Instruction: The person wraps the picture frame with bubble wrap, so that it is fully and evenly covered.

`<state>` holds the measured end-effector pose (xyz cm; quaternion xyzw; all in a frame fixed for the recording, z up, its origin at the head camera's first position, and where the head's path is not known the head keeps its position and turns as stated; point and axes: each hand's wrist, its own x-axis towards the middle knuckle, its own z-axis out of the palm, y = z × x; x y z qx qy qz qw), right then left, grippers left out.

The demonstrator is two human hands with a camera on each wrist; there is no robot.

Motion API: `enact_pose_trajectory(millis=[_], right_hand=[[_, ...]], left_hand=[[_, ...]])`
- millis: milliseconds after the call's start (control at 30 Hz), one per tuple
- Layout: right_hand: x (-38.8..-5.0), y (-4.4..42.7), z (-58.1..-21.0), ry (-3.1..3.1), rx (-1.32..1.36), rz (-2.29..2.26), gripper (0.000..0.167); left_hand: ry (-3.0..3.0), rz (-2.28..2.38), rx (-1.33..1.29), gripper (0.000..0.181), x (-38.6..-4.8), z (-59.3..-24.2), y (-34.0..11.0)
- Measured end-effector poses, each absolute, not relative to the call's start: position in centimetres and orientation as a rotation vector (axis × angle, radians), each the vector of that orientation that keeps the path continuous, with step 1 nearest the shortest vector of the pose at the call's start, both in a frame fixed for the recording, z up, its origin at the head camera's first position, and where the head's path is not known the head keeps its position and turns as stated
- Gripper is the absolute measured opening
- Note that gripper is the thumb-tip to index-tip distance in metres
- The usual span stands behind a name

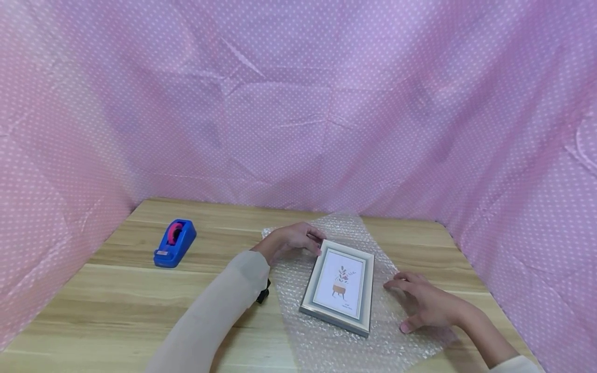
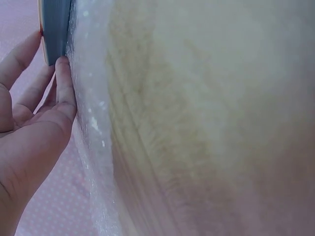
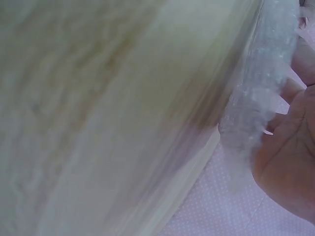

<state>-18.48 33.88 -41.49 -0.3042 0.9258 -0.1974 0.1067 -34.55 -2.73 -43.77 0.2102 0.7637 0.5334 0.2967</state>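
Two bare hands reached over a sheet of clear bubble wrap [image 1: 384, 321], on which a picture frame [image 1: 342, 285] lay face up near the middle, slightly turned, with its lower edge toward the wearer of the head camera. The frame had a pale silvery border and enclosed a white print of leafy stems in an orange-brown planter on legs, with small lettering, too fine to read, at the lower right. The left hand [image 1: 300, 235] was at the frame's far left corner, its thumb and fingers apart and only slightly bent; in the left wrist view, fingertips touched the frame's edge without curling round it. The right hand [image 1: 431, 305] was spread beside the frame and apart from it, over the right margin of the wrap, with a wide gap between thumb and fingers and no object in its grasp; whether the fingertips pressed on the wrap could not be told, since the sheet partly hid them in the right wrist view. The wrap lay on a wood-grained table [image 1: 116, 311]. Well to the left stood a blue tape dispenser [image 1: 186, 239] carrying a pink roll [image 1: 170, 234]. A pale sleeve [image 1: 219, 305] covered the left forearm, and a small black object [image 1: 264, 292] showed beside its cuff. Behind and at both sides hung a pink curtain [image 1: 298, 129] with white dots, creased in places.
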Motion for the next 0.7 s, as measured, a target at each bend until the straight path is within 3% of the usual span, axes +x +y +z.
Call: enact_pose_trajectory(millis=[267,700], right_hand=[[-18.8,35.9,-40.9,2.759,-0.896,-0.65,0.072],[-18.8,38.4,-40.6,2.483,-0.837,-0.957,0.061]], left_hand=[[2.028,1.433,0.55,0.049,-34.8,-44.0,-2.6],[1.979,1.449,0.534,0.045,-34.7,-43.8,-2.9]])
